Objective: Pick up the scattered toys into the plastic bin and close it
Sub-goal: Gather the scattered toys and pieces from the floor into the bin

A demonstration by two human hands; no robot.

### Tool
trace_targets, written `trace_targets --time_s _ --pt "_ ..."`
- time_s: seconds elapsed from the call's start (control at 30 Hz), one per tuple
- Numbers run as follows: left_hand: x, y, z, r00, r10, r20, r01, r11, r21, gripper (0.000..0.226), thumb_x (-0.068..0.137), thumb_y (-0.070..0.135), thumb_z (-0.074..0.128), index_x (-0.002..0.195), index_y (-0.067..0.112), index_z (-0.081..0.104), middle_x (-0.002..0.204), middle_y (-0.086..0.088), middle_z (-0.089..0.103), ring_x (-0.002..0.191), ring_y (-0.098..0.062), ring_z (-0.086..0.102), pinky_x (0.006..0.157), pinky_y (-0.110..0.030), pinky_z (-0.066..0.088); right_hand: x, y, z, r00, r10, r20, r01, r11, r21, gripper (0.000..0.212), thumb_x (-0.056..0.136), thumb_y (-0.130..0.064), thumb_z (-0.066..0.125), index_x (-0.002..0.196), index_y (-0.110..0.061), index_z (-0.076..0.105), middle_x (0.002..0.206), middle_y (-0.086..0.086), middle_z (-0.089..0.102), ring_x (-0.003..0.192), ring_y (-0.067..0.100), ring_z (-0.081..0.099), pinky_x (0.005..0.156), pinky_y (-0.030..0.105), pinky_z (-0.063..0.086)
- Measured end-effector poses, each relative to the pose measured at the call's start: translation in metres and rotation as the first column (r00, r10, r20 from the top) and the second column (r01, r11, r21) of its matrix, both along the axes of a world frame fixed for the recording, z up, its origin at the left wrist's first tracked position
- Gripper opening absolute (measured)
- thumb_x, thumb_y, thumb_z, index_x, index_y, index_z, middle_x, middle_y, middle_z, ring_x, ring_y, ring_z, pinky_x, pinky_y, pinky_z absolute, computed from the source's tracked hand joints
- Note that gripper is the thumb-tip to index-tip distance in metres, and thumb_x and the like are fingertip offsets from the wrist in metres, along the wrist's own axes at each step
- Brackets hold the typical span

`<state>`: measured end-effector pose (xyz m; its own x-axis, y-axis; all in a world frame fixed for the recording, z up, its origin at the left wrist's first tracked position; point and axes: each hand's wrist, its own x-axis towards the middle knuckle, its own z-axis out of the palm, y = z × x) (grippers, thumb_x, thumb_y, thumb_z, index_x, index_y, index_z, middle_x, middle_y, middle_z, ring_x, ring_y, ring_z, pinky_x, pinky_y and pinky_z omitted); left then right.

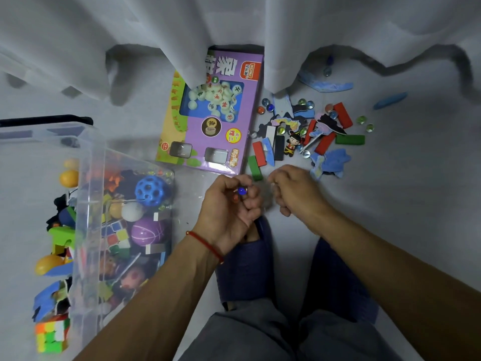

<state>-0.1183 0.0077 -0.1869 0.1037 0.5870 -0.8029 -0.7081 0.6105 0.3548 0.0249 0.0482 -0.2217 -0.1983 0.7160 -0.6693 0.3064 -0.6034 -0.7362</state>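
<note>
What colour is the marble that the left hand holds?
Blue: the marble sits in the curled fingers of the left hand, seen clearly in the head view.

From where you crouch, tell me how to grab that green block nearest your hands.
Pinch the green block across its two long sides, near the middle, coming straight down from above. It lies flat on the floor, with the red block close against its right, so slip one fingertip in there.

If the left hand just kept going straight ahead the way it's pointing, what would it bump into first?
Probably the green block lying just beyond the left hand, which holds a blue marble. The corner of the purple game box is close beside that line, so depth leaves some doubt.
</note>
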Motion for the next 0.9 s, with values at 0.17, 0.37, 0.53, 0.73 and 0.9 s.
trace_targets --time_s 0.17,0.37,0.53,0.73,0.9 --pt "0.008 0.006 -0.009 0.519 -0.381 -0.765 0.431 0.89 -0.151 0.041 0.096 0.038 0.052 0.061 0.018 0.06 0.06 0.001 0.057 0.053 -0.013 0.049 0.047 -0.022 0.039 0.034 0.003 0.019 0.86 -0.419 -0.292 0.336 0.895 -0.294 0.043 0.095 -0.023 0.048 0.052 -0.018 0.046 0.056 0.002 0.049 0.047 0.014 0.041 0.037 0.021 0.031" --pt "0.024 0.021 -0.02 -0.487 -0.369 -0.791 0.549 0.576 -0.606 0.039 0.1 0.047 0.042 0.107 0.01 0.053 0.08 -0.005 0.052 0.065 -0.021 0.042 0.06 -0.03 0.033 0.089 0.011 0.002 0.705 -0.024 0.709 -0.366 0.844 0.393 0.031 0.105 -0.039 0.035 0.123 -0.018 0.048 0.069 -0.001 0.054 0.059 0.019 0.055 0.056 0.035 0.046" --pt "0.03 0.032 -0.034 -0.493 -0.493 -0.716 0.512 0.501 -0.698 0.049 0.098 0.056 0.039 0.113 0.011 0.052 0.094 -0.007 0.059 0.075 -0.025 0.055 0.068 -0.033 0.044 0.096 0.006 -0.011 0.549 0.22 0.806 -0.581 0.794 0.179 0.061 0.099 -0.054 0.039 0.146 -0.021 0.02 0.076 0.003 0.061 0.061 0.021 0.06 0.064 0.039 0.054" --pt "0.028 0.032 -0.039 -0.658 -0.384 -0.647 0.516 0.396 -0.76 0.038 0.104 0.039 0.04 0.114 0.007 0.057 0.103 -0.012 0.067 0.089 -0.031 0.067 0.069 -0.037 0.048 0.099 -0.003 -0.014 0.351 0.265 0.898 -0.78 0.614 0.124 0.054 0.1 -0.053 0.038 0.137 -0.017 0.022 0.077 0.001 0.062 0.06 0.018 0.06 0.06 0.033 0.054" --pt "0.025 0.027 -0.03 -0.696 -0.371 -0.614 0.521 0.327 -0.788 0.029 0.104 0.025 0.04 0.115 0.004 0.056 0.102 -0.013 0.065 0.088 -0.031 0.065 0.071 -0.037 0.05 0.098 0.001 -0.015 0.072 0.254 0.965 -0.927 0.373 -0.029 0.047 0.106 -0.035 0.036 0.143 -0.009 0.022 0.08 -0.001 0.06 0.056 0.012 0.05 0.051 0.028 0.034"
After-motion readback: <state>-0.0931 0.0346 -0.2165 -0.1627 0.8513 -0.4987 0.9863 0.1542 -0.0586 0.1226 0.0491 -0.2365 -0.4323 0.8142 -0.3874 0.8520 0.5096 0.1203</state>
